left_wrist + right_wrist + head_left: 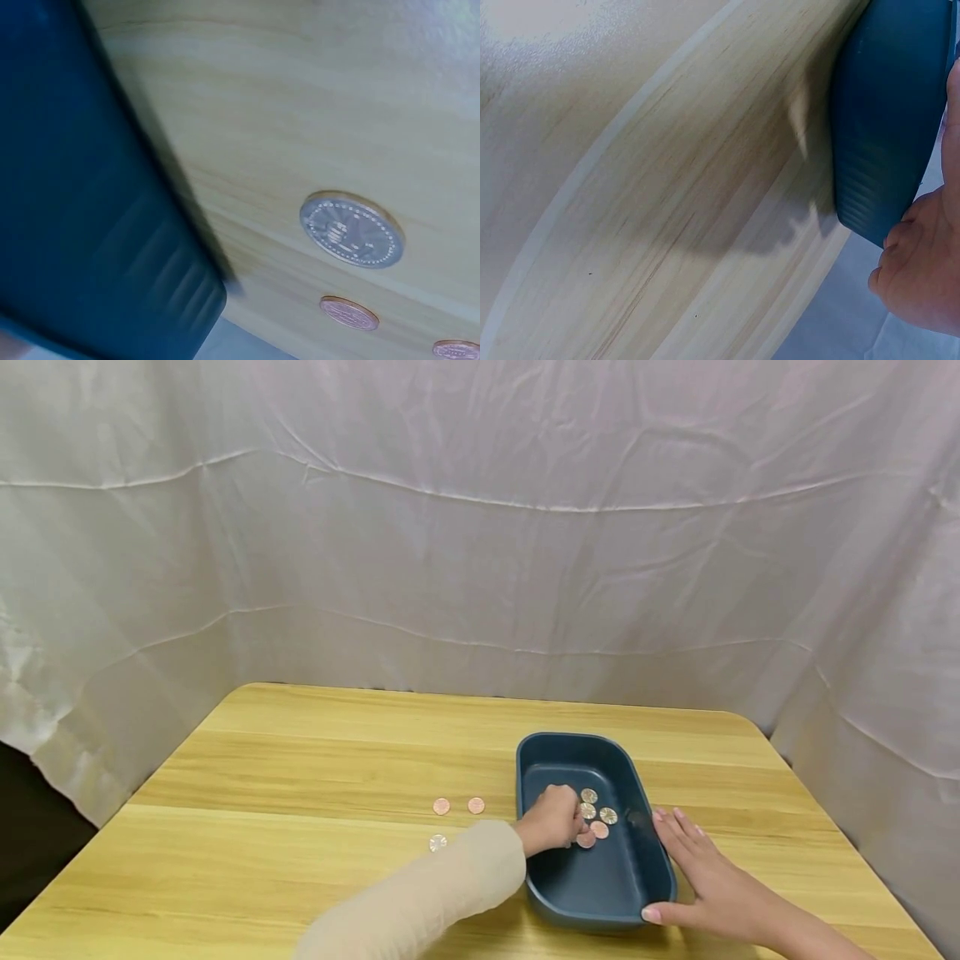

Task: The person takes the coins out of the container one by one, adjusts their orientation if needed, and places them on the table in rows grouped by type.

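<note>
My left hand (553, 817) reaches over the left wall of a dark blue rectangular tub (592, 902), its fingers curled low inside. Its fingertips are right at a copper coin (586, 840); I cannot tell whether they pinch one. Next to it lie another copper coin (599, 830) and gold-coloured coins (608, 816) on the tub's floor. In the left wrist view only a blurred bit of that hand shows behind the tub's wall (97, 202). My right hand (701, 877) rests against the tub's right side, fingers extended and thumb at the near corner.
Left of the tub, two copper coins (441, 807) and a silver-coloured coin (438, 842) lie flat on the wooden table (247, 793). The left sleeve (442, 893) passes close to the silver-coloured one. Pale cloth (480, 568) hangs behind and at both sides.
</note>
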A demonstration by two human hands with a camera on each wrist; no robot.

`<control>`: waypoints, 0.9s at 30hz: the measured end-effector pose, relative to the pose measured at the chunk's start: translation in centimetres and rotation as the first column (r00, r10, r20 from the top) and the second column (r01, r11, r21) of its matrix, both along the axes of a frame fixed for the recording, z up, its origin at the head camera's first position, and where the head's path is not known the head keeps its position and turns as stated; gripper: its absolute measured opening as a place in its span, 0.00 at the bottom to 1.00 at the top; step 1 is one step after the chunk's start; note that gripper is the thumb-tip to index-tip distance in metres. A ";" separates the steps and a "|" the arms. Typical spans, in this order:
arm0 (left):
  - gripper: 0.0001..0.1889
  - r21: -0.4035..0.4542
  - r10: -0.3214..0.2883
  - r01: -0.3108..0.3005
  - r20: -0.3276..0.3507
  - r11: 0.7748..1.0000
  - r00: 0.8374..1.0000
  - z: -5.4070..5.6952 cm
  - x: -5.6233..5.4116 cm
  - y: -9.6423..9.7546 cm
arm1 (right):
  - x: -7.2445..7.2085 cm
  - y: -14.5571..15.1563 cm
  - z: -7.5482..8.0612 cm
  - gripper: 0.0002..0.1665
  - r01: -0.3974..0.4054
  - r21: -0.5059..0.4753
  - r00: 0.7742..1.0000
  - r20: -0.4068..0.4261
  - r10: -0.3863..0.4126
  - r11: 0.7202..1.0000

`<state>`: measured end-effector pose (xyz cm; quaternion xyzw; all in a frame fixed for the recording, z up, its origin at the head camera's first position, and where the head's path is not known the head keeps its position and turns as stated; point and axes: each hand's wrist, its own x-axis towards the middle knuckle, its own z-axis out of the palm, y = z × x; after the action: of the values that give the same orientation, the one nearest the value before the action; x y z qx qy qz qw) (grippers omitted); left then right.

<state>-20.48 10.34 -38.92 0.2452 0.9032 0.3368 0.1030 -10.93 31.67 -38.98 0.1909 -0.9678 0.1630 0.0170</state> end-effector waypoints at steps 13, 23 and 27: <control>0.09 0.270 -0.002 -0.013 0.053 0.963 0.999 1.9 0.2 -1.8 | -0.1 0.0 0.1 0.61 -0.005 0.009 1.000 0.009 0.005 1.000; 0.06 0.405 0.012 -0.072 0.149 0.911 0.989 2.6 0.5 -3.9 | -0.1 -0.1 0.2 0.62 0.029 -0.015 0.997 0.066 -0.028 0.999; 0.06 0.410 0.014 -0.087 0.177 0.908 0.984 2.4 0.4 -5.1 | -0.1 -0.2 0.3 0.62 0.048 -0.026 0.994 0.097 -0.045 0.998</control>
<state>-20.04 5.22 -36.48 0.2082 0.8048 0.5435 0.1163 -10.99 31.51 -38.64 0.1598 -0.9693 0.1855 -0.0233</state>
